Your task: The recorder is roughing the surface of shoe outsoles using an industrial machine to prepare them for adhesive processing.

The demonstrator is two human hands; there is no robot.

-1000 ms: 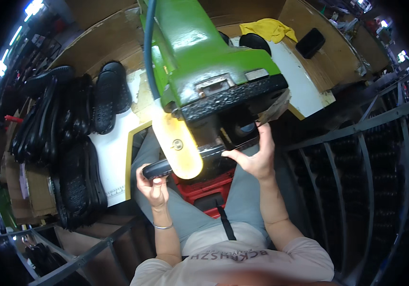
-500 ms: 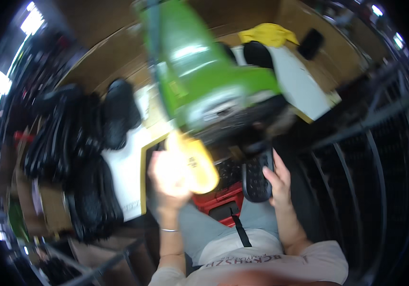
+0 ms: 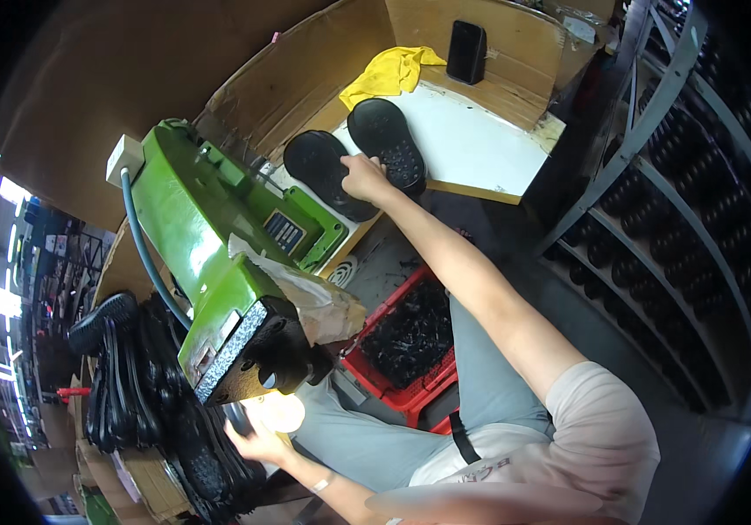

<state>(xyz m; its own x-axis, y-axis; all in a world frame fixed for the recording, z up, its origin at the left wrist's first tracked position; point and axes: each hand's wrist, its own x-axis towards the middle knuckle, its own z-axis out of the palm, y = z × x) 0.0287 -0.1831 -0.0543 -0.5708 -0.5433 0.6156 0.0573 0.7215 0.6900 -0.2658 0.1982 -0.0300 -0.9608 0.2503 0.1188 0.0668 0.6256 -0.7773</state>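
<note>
Head view: right hand (image 3: pixel 364 178) reaches out, fingers resting on two black shoe soles (image 3: pixel 359 157) on the white table (image 3: pixel 471 144); left hand (image 3: pixel 251 437) grips another black sole (image 3: pixel 237 420) beneath the green machine (image 3: pixel 209 254).

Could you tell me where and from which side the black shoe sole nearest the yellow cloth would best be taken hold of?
Probably at the narrow end of the black shoe sole, coming in from the person's side. It lies flat, tread up, on the white board, and that end points toward the right hand, which is already at it. The other sole crowds its left side, so the fingers would have more room at the end than along that edge.
</note>
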